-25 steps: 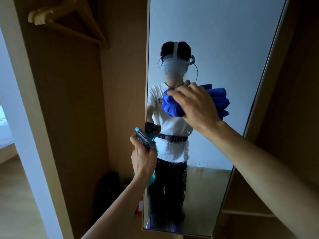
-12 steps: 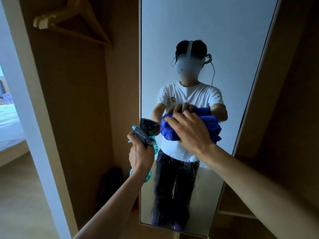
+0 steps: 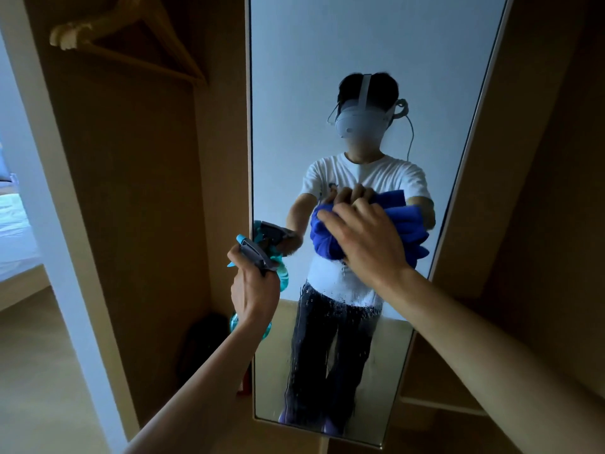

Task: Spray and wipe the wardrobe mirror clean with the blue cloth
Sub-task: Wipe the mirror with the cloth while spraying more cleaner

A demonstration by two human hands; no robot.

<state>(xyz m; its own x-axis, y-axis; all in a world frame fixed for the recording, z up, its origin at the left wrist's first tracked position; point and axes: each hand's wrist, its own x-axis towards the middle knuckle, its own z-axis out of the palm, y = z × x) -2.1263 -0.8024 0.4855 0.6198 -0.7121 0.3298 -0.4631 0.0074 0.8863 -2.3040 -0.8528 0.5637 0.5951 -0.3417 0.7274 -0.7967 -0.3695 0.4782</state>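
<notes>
Head view: your right hand (image 3: 366, 244) is pressed against the wardrobe mirror (image 3: 360, 44) at about mid-height, fingers spread and curled over the bunched blue cloth (image 3: 322, 239), gripping it and holding it flat to the glass. The cloth sits between your palm and the mirror, and its folds bulge out to the left of your knuckles. Your left hand (image 3: 255, 290) is lower and to the left, just beside the mirror's left edge, wrapped round the neck of a teal spray bottle (image 3: 255, 253). Its grey trigger head points toward the glass and one finger lies over the trigger. Below the cloth, the lower part of the mirror carries spray droplets (image 3: 327, 322) and thin runs. Left of the mirror is the open wardrobe (image 3: 147, 191), with a wooden hanger (image 3: 131, 37) high up and a dark object (image 3: 203, 342) on its floor that is too dim to make out. At the far left edge, part of a bed (image 3: 13, 224) shows.
</notes>
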